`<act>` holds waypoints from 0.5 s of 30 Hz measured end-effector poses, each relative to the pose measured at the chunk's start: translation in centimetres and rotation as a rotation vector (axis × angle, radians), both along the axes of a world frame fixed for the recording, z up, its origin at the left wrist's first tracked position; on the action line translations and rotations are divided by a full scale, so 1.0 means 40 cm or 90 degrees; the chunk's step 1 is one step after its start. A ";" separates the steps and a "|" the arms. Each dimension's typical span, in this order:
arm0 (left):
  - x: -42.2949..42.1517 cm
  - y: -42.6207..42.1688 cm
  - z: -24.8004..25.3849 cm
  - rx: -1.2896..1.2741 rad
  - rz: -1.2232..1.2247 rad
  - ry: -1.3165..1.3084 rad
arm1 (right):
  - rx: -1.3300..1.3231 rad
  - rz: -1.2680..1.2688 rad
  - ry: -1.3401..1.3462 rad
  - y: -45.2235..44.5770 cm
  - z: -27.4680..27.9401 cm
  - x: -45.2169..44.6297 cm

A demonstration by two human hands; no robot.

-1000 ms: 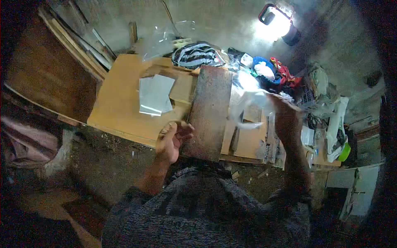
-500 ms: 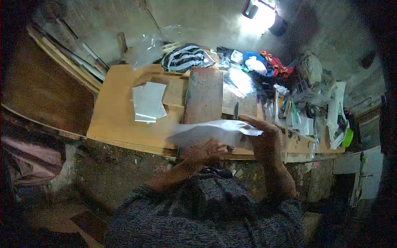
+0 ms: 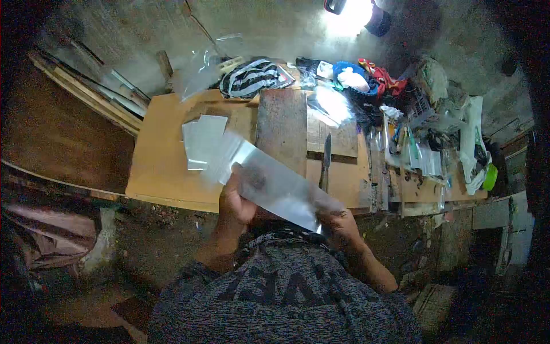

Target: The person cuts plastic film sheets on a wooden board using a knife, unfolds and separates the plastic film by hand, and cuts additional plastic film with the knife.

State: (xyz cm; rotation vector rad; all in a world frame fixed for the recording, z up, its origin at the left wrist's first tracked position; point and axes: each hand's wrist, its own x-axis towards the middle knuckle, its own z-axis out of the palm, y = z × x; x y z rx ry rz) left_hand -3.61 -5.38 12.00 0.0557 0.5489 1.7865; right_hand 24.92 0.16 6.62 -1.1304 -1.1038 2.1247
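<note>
A long, translucent plastic sheet [image 3: 281, 183], perhaps a flat bag, slants across in front of me above the table's near edge. My left hand [image 3: 236, 200] is closed on its left part, thumb on top. At its lower right end, my right hand [image 3: 339, 223] pinches the other side, slightly blurred. Some pale flat sheets [image 3: 204, 137] lie on the table beyond my left hand, partly covered by the held sheet's blurred end. Beyond my right hand, a knife [image 3: 326, 157] points away from me. A dark wooden board [image 3: 282, 123] lies behind the held sheet.
A striped black-and-white bag [image 3: 252, 78] sits at the back of the table [image 3: 154, 155]. Farther right are a blue basket [image 3: 355, 80], red cloth [image 3: 388, 80] and a cluttered row of plastic packets [image 3: 424, 157]. A bright lamp [image 3: 352, 17] shines from above.
The plastic sheet has turned from nearly level and edge-on to slanted with its broad face showing. My left hand moved left and up to its side; my right hand moved down. The knife is now uncovered.
</note>
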 end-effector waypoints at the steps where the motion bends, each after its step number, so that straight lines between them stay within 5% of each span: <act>1: -0.012 0.004 0.003 -0.054 0.009 0.046 | 0.000 0.003 0.003 0.000 0.023 -0.009; 3: -0.024 0.014 0.018 0.043 -0.044 -0.008 | 0.162 0.117 -0.104 0.009 0.073 -0.027; 7: -0.011 0.041 0.040 -0.088 0.174 0.329 | 0.191 0.029 -0.104 0.031 0.065 -0.057; 9: -0.004 0.026 0.121 -0.064 0.043 0.371 | 0.432 0.031 -0.205 0.074 0.100 -0.071; 10: 0.020 0.026 0.191 -0.012 0.009 0.353 | 0.337 0.037 -0.212 0.072 0.236 -0.103; 13: 0.025 0.026 0.166 0.051 -0.169 0.482 | 0.587 0.145 -0.070 0.121 0.292 -0.132; 15: 0.040 0.019 0.147 -0.036 -0.231 0.584 | 0.502 0.216 0.009 0.131 0.298 -0.132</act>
